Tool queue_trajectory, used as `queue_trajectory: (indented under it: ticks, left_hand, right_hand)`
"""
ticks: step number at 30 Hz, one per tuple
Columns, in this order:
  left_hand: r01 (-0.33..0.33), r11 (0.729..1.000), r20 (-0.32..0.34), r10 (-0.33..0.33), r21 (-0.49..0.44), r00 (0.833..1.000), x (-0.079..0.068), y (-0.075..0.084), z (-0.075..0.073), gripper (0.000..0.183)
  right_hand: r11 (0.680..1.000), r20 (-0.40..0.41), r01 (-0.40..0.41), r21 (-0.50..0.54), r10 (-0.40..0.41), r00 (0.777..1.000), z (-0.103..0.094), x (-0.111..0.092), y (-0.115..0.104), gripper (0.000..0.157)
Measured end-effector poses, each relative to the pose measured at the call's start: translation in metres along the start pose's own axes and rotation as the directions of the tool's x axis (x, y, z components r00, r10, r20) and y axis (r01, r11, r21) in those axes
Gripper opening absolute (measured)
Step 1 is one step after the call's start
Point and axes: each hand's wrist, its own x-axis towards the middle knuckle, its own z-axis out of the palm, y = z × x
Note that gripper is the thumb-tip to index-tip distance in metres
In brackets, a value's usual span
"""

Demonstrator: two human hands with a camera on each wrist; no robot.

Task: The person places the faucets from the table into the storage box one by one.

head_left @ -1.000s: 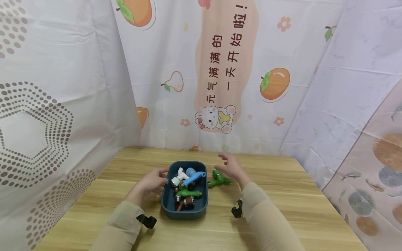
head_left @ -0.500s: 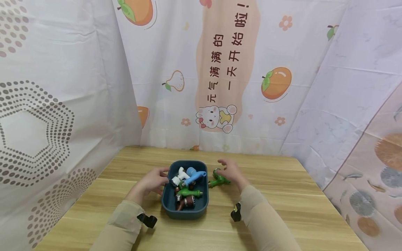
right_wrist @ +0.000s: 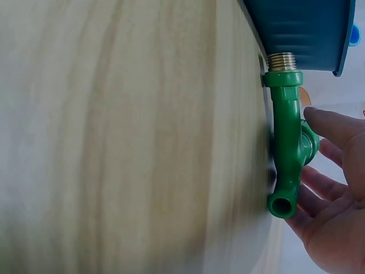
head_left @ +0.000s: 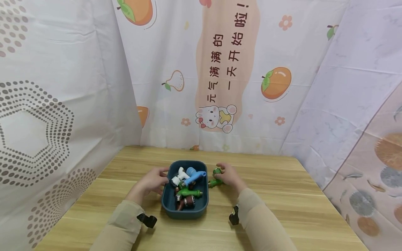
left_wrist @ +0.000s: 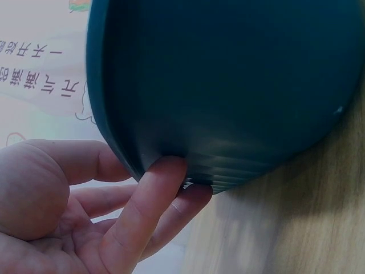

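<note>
In the head view my left hand holds the left rim of a dark blue-green plastic basin; the left wrist view shows fingers against its outer wall. Inside the basin lie a blue faucet, a white faucet, a green faucet and brown ones, partly overlapping. To the right of the basin, another green faucet lies on the table, its brass-coloured threaded end towards the basin wall. My right hand grips this faucet about its round knob, thumb on the near side.
The wood-grain table spreads around the basin. Behind it hangs a printed white curtain, with further curtains at the left and right. Black wrist straps sit on both sleeves.
My right hand has come down and left onto the green faucet, its fingers closing about the knob. The left hand and the basin keep their place.
</note>
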Motion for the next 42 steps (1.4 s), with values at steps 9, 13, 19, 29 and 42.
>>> queue_trajectory:
  ticks: [9, 13, 19, 29, 42]
  left_hand:
    - [-0.001, 1.0, -0.002, 0.001, 0.002, 1.0, -0.0004, 0.0005, 0.0003, 0.061]
    - [0.001, 1.0, -0.002, -0.001, 0.002, 1.0, -0.0007, 0.0002, 0.0001, 0.061]
    - [0.002, 1.0, -0.003, -0.002, 0.004, 1.0, -0.0011, 0.0005, -0.0001, 0.061]
    - [0.001, 1.0, 0.012, -0.002, 0.007, 1.0, -0.0047, 0.0044, -0.0001, 0.061]
    - [-0.002, 1.0, 0.014, 0.002, 0.001, 1.0, -0.0025, 0.0021, -0.0006, 0.062]
  right_hand:
    - [1.0, -0.01, -0.005, -0.002, 0.005, 1.0, 0.0038, 0.0019, 0.0044, 0.049]
    - [1.0, -0.015, 0.002, -0.019, -0.002, 1.0, 0.0046, 0.0022, 0.0057, 0.047]
    - [0.999, -0.025, -0.007, -0.051, 0.006, 1.0, 0.0052, 0.0028, 0.0043, 0.044]
    - [0.999, -0.035, -0.013, -0.052, 0.012, 0.999, 0.0044, -0.0011, -0.0006, 0.039]
    - [1.0, -0.033, -0.009, -0.009, 0.009, 0.999, 0.0039, -0.0017, 0.0005, 0.039]
